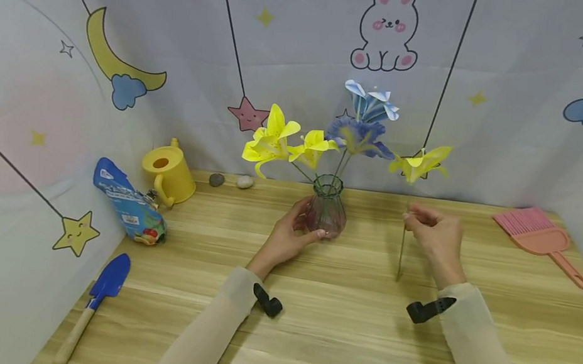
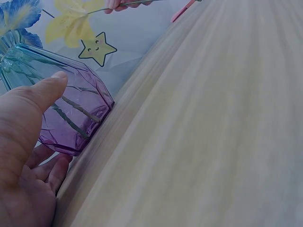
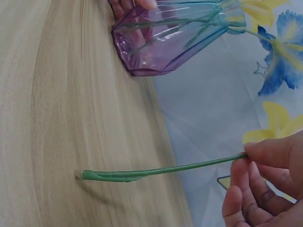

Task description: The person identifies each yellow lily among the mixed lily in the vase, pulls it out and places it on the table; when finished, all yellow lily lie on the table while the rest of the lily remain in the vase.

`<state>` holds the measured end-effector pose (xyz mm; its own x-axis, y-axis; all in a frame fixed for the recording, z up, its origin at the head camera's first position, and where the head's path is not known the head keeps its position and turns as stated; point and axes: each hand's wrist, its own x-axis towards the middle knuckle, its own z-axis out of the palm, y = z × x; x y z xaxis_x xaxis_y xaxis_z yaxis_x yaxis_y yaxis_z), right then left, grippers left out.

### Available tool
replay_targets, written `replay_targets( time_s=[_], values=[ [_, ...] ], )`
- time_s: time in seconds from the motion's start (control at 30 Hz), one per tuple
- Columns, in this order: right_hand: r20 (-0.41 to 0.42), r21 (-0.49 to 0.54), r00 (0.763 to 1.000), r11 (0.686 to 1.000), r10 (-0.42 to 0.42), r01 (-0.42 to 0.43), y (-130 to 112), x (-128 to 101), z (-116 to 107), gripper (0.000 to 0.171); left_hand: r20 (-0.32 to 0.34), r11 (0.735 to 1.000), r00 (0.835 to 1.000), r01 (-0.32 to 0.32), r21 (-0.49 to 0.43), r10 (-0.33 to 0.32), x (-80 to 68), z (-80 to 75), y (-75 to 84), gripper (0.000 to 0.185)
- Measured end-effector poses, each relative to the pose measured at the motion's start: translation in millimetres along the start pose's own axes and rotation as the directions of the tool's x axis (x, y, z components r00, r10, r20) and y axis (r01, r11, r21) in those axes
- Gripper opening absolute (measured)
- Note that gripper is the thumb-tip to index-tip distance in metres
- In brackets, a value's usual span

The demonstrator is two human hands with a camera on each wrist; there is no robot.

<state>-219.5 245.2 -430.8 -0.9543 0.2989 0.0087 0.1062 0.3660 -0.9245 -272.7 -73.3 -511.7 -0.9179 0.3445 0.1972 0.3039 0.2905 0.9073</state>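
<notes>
A faceted glass vase (image 1: 328, 213), teal at the neck and purple below, stands upright on the table. My left hand (image 1: 291, 236) holds its lower part from the left, thumb in front and fingers around the far side. In the vase are yellow lilies (image 1: 270, 140) leaning left and blue flowers (image 1: 359, 132) rising at the back. To the right of the vase, my right hand (image 1: 437, 237) pinches the green stem (image 3: 189, 166) of another yellow lily (image 1: 420, 163) between thumb and fingertips. This stem hangs nearly upright, its cut end low over the table.
At the left are a yellow watering can (image 1: 178, 177), a blue printed pouch (image 1: 130, 207) and a blue trowel (image 1: 107, 280). Two pebbles (image 1: 244, 181) lie by the back edge. A pink brush and dustpan (image 1: 543, 238) lie at the right. A printed curtain (image 1: 312, 51) hangs behind.
</notes>
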Motion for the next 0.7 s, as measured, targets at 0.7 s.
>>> replay_targets(
  time_s=[0.7],
  values=[
    [0.152,-0.048,0.987,0.998,0.057,-0.051,11.3,6.2,14.4,0.041,0.002,1.0,1.0,0.008,0.009,-0.008,-1.2,-0.6,1.6,0.085]
  ],
)
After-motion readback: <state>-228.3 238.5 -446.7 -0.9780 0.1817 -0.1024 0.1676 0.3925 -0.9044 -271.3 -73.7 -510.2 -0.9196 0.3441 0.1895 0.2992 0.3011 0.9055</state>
